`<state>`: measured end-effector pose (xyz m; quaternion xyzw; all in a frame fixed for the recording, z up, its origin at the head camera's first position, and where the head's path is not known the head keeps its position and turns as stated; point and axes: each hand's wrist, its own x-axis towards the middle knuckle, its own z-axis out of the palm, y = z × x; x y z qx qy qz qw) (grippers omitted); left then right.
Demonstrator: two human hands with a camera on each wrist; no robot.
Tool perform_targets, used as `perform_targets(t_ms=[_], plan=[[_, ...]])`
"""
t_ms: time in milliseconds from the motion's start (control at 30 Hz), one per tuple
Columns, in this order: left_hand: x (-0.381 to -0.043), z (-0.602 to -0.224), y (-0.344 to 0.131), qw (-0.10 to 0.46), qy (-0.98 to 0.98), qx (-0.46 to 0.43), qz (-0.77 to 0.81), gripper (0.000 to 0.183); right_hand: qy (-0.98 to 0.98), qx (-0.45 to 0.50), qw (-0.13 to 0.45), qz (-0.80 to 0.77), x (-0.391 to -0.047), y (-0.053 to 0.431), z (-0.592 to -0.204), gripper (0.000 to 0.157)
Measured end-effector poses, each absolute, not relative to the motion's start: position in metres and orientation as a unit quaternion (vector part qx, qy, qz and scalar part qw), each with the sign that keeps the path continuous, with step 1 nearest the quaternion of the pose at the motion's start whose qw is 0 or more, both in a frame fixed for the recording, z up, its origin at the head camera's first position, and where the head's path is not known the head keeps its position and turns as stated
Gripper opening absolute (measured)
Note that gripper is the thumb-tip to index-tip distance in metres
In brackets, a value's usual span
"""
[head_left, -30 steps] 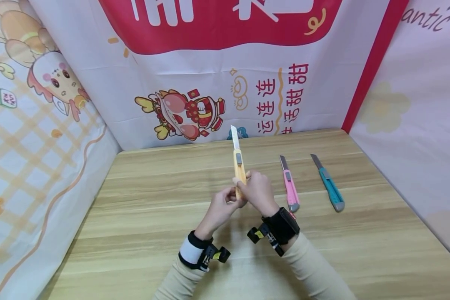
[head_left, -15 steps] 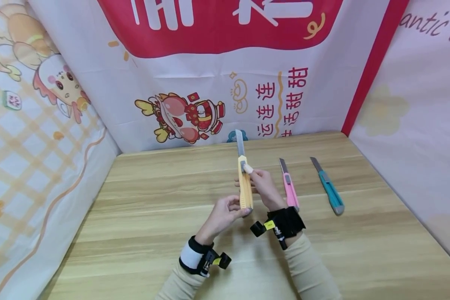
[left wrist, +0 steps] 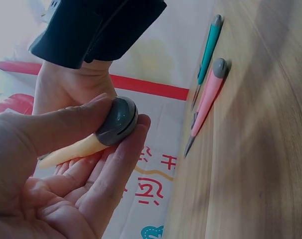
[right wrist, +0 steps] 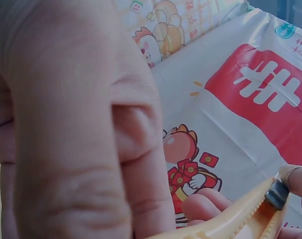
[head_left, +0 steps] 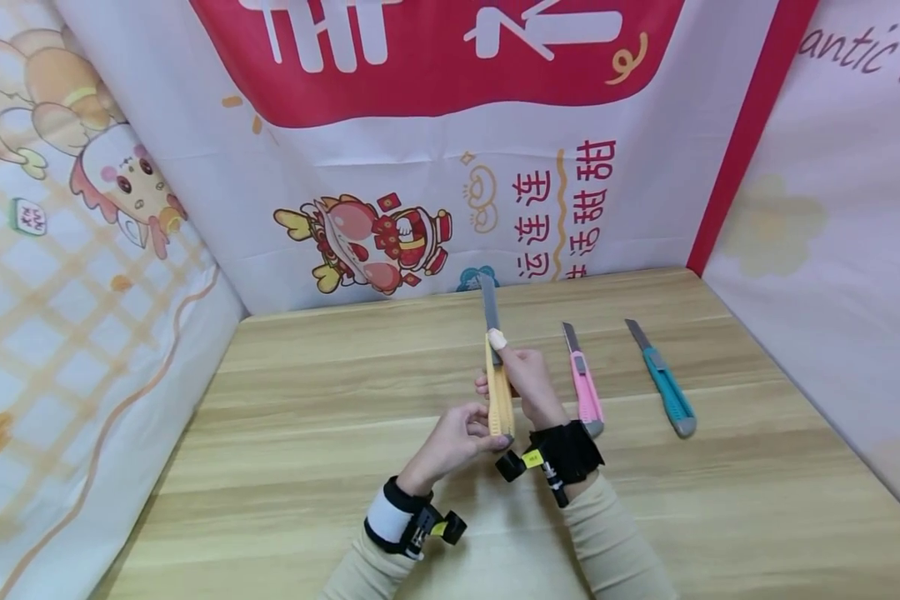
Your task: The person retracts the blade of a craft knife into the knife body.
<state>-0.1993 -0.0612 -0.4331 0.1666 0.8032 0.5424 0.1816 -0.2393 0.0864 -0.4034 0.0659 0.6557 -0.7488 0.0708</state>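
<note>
Both hands hold a yellow utility knife (head_left: 499, 402) upright over the table, its long blade (head_left: 489, 304) extended away from the body. My left hand (head_left: 456, 442) pinches the knife's grey end cap (left wrist: 119, 122) between thumb and fingers. Higher on the handle, my right hand (head_left: 531, 379) has its thumb, with a white covering on the tip, on the grey slider (right wrist: 277, 194). Its other fingers are behind the handle, partly hidden. To the right, a pink utility knife (head_left: 586, 390) and a teal utility knife (head_left: 668, 388) lie on the table with blades out.
The wooden table (head_left: 307, 400) meets a printed cloth backdrop (head_left: 390, 158) at its far edge. More printed cloth hangs along the left and right sides. The pink knife lies close beside the right wrist's strap (head_left: 567, 452).
The right hand has shifted from the lower handle up to the slider, its thumb now on it. The yellow knife has come nearer the body, and the left hand has lowered with it.
</note>
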Motion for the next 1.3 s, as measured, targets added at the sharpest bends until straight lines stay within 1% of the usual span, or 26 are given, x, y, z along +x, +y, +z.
perform_targets(t_ms=[200,433,733,900,1133,1300], plan=[[-0.199,-0.437,-0.060,0.169,0.809,0.177,0.534,0.032,0.643,0.074,0.059,-0.760,-0.240,0.084,-0.405,0.058],[-0.199,-0.435,-0.064,0.160,0.816,0.170,0.529,0.025,0.644,0.059,0.065,-0.760,-0.243,0.078,-0.406,0.054],[-0.198,-0.438,-0.064,0.180,0.811,0.172,0.529,0.027,0.659,0.062,0.071,-0.746,-0.242,0.080,-0.412,0.050],[-0.198,-0.436,-0.064,0.176,0.815,0.173,0.524,0.026,0.655,0.052,0.073,-0.750,-0.241,0.079,-0.412,0.052],[-0.199,-0.435,-0.066,0.182,0.818,0.167,0.520,0.026,0.655,0.059,0.082,-0.749,-0.239,0.076,-0.409,0.047],[-0.200,-0.435,-0.066,0.178,0.822,0.160,0.517,0.028,0.666,0.068,0.095,-0.737,-0.238,0.077,-0.409,0.054]])
